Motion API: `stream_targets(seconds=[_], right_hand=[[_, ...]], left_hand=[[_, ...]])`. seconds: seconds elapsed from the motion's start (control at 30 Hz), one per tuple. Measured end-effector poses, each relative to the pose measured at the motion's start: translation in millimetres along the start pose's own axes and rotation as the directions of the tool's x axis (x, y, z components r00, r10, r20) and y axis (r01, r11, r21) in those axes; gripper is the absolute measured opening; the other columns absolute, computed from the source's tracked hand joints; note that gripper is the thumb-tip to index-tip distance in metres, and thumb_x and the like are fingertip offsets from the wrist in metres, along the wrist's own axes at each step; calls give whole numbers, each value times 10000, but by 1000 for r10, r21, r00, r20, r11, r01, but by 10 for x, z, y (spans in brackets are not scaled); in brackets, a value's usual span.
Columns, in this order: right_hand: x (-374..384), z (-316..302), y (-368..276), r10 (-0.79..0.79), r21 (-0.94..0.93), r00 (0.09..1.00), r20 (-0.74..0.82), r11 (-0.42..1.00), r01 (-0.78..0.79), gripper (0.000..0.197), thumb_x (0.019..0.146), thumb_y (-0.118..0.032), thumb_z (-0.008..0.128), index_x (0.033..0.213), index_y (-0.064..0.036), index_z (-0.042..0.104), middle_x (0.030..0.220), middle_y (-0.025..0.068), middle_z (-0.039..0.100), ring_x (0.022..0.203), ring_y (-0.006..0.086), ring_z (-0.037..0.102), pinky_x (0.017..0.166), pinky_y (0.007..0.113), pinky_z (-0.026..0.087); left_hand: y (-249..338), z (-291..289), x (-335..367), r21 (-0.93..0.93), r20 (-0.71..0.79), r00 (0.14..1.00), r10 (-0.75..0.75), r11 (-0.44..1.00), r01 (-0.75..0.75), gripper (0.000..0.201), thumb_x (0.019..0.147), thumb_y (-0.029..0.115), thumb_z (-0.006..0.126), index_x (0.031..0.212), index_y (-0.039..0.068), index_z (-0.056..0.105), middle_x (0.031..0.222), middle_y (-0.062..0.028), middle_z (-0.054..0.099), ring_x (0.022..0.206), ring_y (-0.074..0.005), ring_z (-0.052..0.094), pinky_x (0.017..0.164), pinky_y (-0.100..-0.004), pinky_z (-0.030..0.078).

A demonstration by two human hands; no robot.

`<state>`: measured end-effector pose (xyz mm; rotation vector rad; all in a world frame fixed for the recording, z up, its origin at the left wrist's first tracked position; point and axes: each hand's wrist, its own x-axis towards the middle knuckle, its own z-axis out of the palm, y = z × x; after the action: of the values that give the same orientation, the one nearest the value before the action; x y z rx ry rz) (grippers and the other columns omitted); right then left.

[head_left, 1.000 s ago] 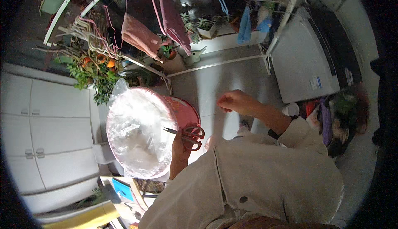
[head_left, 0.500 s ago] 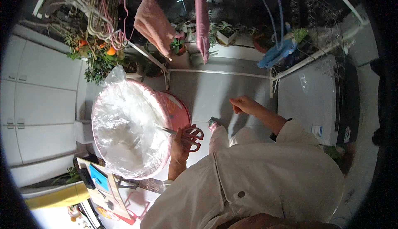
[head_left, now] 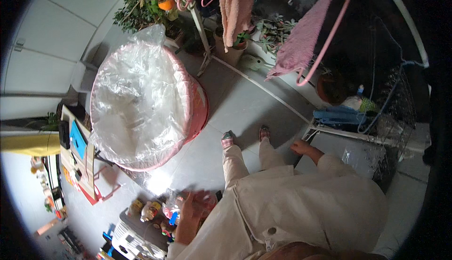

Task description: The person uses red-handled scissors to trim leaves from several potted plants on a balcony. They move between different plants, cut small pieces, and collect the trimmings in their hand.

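The pink-red tub [head_left: 200, 107], lined with a crumpled clear plastic sheet [head_left: 136, 95], stands on the grey tiles to the left of the person's feet, the sheet's gathered end sticking up past the far rim; compared with a second ago, the view has turned, so that the tub appears higher in it and its outer red wall shows on the right; the left hand [head_left: 188, 220], which earlier held red-handled scissors against the tub's near rim, is now well apart from it, low in the view before a jumble of bottles [head_left: 150, 210] and a white plastic crate [head_left: 136, 234]; its fingers are blurred against reddish things, and I cannot tell whether they are closed or grip the scissors; the right hand [head_left: 301, 148], out to the side, has its fingers curled in with nothing visible in them; both shoes [head_left: 227, 140] now show, where half a second ago one did; the pink towel [head_left: 306, 34], near a pink hanger [head_left: 337, 22], has shifted rightward in the view, as has the peach towel [head_left: 235, 12]; oranges [head_left: 166, 4] hang among leaves beyond the tub.
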<state>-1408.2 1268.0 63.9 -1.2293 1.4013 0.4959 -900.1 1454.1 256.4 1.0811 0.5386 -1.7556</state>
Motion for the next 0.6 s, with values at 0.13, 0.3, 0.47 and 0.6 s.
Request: stream_targets(seconds=[0.13,0.3,0.47,0.6], right_hand=[[-537,145,1211,351,-127,886,304,936,-327,315,897,-373,503,858,-72,587,754,62,571,615,160,504,554,341,425],[-1229,135,1838,413,-192,773,483,910,-367,274,913,-319,473,1004,-102,614,916,80,608,775,196,560,690,367,469],[-1206,148,1462,386,-56,848,364,918,-394,288,912,-325,474,1023,-99,613,945,89,609,804,210,568,714,377,465],[-930,176,1055,324,-16,904,280,943,-333,300,912,-331,474,1037,-96,612,969,97,609,826,222,574,733,384,463]], left_hand=[[-389,-27,-571,-138,-157,988,-9,990,-13,509,942,402,405,1186,-32,511,1137,-188,582,952,-322,598,796,-427,497],[-86,822,-1046,-85,-81,993,-86,993,79,501,945,383,404,1196,-41,502,1138,-195,586,958,-319,602,798,-433,492],[1002,1875,-638,335,-24,997,-76,939,80,511,966,365,347,1215,-64,469,1152,-205,575,973,-319,599,868,-431,470],[1091,2522,216,567,341,880,-330,819,87,465,965,389,317,1205,33,494,1232,-155,532,871,-330,609,701,-401,504]])
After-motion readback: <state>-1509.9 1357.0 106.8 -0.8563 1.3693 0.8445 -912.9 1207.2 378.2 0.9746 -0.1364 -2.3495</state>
